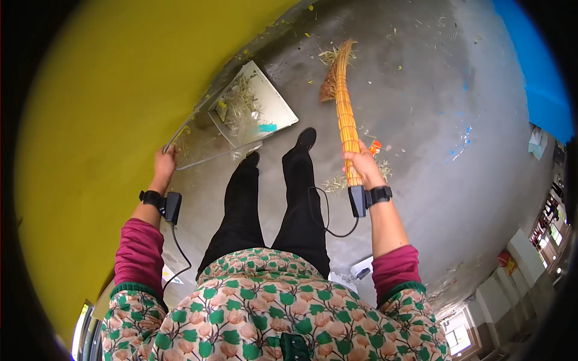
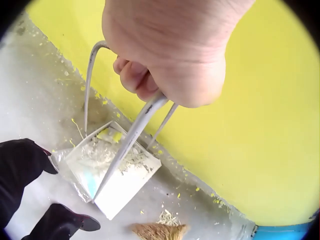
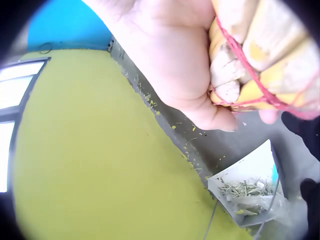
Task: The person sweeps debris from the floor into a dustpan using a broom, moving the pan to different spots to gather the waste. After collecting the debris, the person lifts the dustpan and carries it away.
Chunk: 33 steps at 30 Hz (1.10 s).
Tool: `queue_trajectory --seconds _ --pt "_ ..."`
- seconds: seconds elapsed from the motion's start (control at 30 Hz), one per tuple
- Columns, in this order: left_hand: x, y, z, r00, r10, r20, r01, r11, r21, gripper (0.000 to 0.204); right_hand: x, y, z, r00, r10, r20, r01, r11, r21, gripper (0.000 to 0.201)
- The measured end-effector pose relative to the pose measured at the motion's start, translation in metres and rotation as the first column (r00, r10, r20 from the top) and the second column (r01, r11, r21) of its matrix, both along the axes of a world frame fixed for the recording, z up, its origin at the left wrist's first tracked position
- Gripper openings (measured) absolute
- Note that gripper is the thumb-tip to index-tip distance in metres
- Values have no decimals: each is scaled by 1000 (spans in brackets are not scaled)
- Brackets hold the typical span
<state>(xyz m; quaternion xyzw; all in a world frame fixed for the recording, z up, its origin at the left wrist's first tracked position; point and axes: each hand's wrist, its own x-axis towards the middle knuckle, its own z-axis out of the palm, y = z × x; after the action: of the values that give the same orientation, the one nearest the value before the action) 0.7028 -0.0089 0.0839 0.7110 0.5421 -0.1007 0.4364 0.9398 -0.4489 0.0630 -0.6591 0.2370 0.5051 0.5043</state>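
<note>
My left hand (image 1: 165, 165) grips the bent grey handle (image 2: 131, 138) of a white dustpan (image 1: 272, 101), fingers curled round it. The pan lies on the floor beside the yellow wall, holding straw bits, crumpled clear plastic and a teal scrap (image 1: 268, 127). My right hand (image 1: 363, 166) holds a straw broom (image 1: 345, 114) by its thick bound handle. In the right wrist view, red cord wraps the handle's butt end (image 3: 260, 55). The broom's brown bristles (image 1: 328, 86) point away from me, next to a small straw heap (image 1: 330, 55), to the right of the pan.
Loose straw (image 1: 337, 183) and an orange wrapper (image 1: 375, 147) lie on the grey floor near the right hand. The yellow wall (image 1: 120, 90) runs close along the left. My shoes (image 1: 307, 138) stand just behind the pan. Blue paint flecks (image 1: 462, 144) mark the floor at right.
</note>
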Motion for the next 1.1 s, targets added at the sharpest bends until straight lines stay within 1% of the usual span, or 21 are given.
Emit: queue_trajectory --seconds 0.1,0.17,0.2,0.23,0.27,0.3,0.33,0.4,0.47,0.53,0.57,0.63,0.67,0.73,0.77,0.83,0.93,0.97,1.0,1.07,1.1 --pt "-20 -13 14 997 66 -34 -65 997 27 27 -5 -23 4 999 -43 -1 43 994 97 36" --pt "-27 -25 16 992 95 -77 -92 995 48 28 -5 -40 -13 955 255 153 -252 967 -39 44" --pt "-31 -31 17 988 112 -110 -106 993 60 28 6 -44 -18 953 263 147 -261 965 -30 44" --pt "-35 -36 16 986 122 -115 -115 991 66 28 18 -45 -24 791 589 164 -548 802 -236 47" --pt "-38 -41 14 977 156 -143 -152 988 41 28 24 -44 -30 532 840 108 -738 522 -427 50" --pt "-42 -46 14 967 187 -172 -188 982 15 28 33 -24 4 395 912 112 -678 372 -634 52" --pt "-43 -54 15 964 193 -185 -194 981 14 28 37 -23 13 390 915 105 -688 365 -627 52" --pt "-41 -65 8 943 252 -217 -255 967 15 28 48 -26 14 210 977 48 -609 169 -775 48" --pt "-47 -67 -15 939 250 -236 -257 966 2 28 56 -38 -8 209 977 48 -644 174 -745 54" --pt "-68 -65 -33 928 251 -275 -249 967 44 30 53 -41 -22 259 966 15 -819 228 -527 62" --pt "-73 -61 -41 924 264 -277 -264 964 37 30 60 -39 -26 244 970 9 -822 212 -529 62" --pt "-93 -57 -52 938 170 -303 -125 979 162 33 67 -24 -13 44 990 -135 -721 -62 -690 66" --pt "-105 -54 -57 935 186 -301 -143 977 158 33 56 -20 -14 26 990 -138 -718 -77 -691 66" --pt "-122 -45 -69 920 144 -364 -55 968 245 35 25 -10 -26 146 983 -113 -696 21 -718 66" --pt "-127 -41 -74 918 163 -362 -76 967 242 35 5 0 -38 178 976 -127 -671 26 -741 68" --pt "-129 -35 -73 886 153 -438 -31 961 274 37 -37 37 -46 182 970 -159 -690 10 -724 68" --pt "-110 -50 -58 862 212 -460 -42 935 352 39 -113 65 -68 81 982 -171 -754 -51 -655 71" --pt "-102 -51 -54 830 253 -497 -105 946 307 40 -130 65 -67 49 983 -179 -757 -80 -648 72" --pt "-107 -52 -54 831 266 -488 -123 944 306 40 -133 63 -57 36 983 -178 -749 -91 -656 72" --pt "-117 -50 -54 848 225 -480 -111 961 254 39 -133 65 -28 -9 995 -104 -848 -63 -526 72" --pt "-126 -50 -57 851 239 -467 -130 959 253 39 -130 61 -16 28 994 -108 -846 -34 -532 72"
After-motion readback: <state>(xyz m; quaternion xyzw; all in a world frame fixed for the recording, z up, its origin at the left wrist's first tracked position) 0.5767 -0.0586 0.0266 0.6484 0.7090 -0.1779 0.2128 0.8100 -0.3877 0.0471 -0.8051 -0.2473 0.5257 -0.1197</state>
